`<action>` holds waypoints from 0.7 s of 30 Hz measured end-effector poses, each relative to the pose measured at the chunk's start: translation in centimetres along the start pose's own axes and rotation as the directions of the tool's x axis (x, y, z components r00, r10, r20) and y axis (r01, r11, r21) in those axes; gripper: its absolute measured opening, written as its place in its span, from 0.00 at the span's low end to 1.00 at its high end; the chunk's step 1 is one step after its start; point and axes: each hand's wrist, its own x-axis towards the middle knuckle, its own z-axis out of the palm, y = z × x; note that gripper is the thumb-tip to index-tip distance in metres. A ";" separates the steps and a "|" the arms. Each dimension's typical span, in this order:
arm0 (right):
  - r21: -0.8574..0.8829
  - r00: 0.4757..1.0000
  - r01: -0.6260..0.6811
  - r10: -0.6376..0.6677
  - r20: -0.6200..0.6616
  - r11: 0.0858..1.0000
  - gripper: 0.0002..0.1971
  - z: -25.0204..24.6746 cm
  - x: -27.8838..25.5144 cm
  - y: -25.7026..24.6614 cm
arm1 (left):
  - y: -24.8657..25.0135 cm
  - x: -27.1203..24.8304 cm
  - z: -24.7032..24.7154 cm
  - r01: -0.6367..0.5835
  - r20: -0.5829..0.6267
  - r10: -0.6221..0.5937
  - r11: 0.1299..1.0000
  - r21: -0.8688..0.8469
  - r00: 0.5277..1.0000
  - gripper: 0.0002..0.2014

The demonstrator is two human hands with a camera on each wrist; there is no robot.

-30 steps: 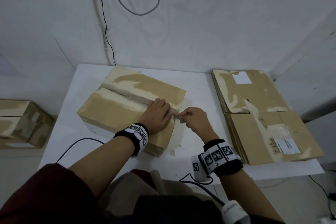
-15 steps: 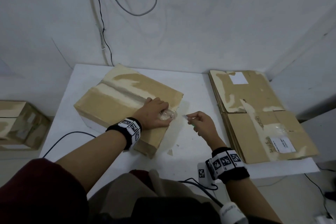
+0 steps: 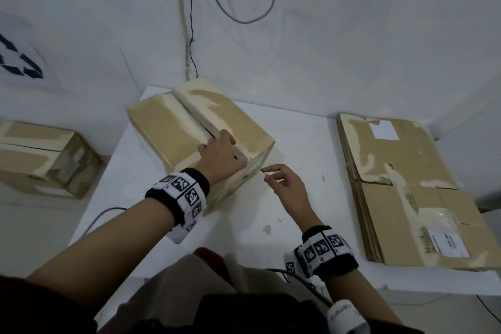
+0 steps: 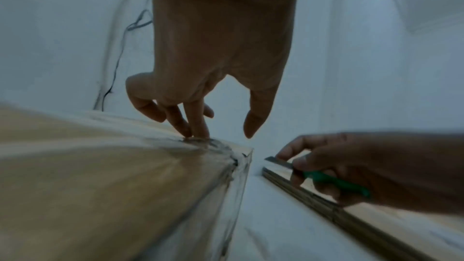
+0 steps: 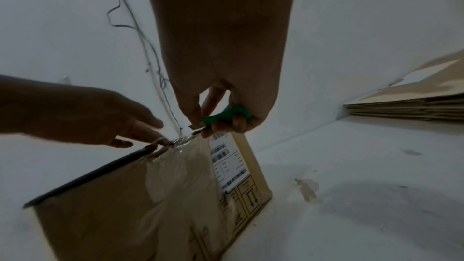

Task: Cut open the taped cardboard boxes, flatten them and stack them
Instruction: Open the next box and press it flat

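A taped cardboard box (image 3: 173, 127) stands on the white table (image 3: 298, 225), left of centre. Its top seam shows a dark gap at the near end. My left hand (image 3: 219, 152) rests on the top there, with straight fingertips (image 4: 198, 130) pressing at the seam by the box's edge. My right hand (image 3: 282, 184) hovers just off the box's near right corner and grips a green-handled cutter (image 5: 226, 115), whose blade points at the top edge of the labelled end face (image 5: 228, 164).
A stack of flattened boxes (image 3: 406, 184) lies on the table's right side. Another taped box (image 3: 40, 154) sits lower down to the left of the table. Cables (image 3: 238, 8) hang on the wall behind, and a wire (image 3: 103, 217) runs along the table's left edge.
My right hand pulled the cutter off the end of the seam, swung right, and has come back near the box corner. My left hand shifted along the seam and the box now sits more end-on.
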 end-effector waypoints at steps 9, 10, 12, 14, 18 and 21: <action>-0.040 0.982 0.187 -0.189 -0.028 0.981 0.03 3.2 0.1 -1.5 | -1.8 0.0 2.9 0.190 -0.169 -0.327 0.820 -0.540 0.930 0.24; -0.027 0.980 0.194 -0.195 -0.036 0.981 0.02 3.3 0.0 -1.6 | -1.9 0.0 3.1 0.198 -0.176 -0.353 0.799 -0.568 0.919 0.25; -0.019 0.975 0.215 -0.215 -0.056 0.977 0.02 3.4 -0.2 -1.6 | -2.1 0.0 3.5 0.220 -0.162 -0.401 0.747 -0.627 0.902 0.24; -0.041 0.965 0.245 -0.248 -0.082 0.969 0.03 3.5 -0.2 -1.4 | -2.3 0.1 3.9 0.227 -0.149 -0.414 0.725 -0.650 0.898 0.21; -0.088 0.972 0.227 -0.232 -0.050 0.970 0.02 3.6 0.3 -0.7 | -2.5 0.8 3.9 0.249 -0.089 -0.408 0.700 -0.669 0.909 0.20; -0.160 0.974 0.210 -0.221 -0.051 0.965 0.02 4.0 1.3 0.1 | -2.1 0.7 3.4 0.279 -0.075 -0.437 0.688 -0.670 0.896 0.21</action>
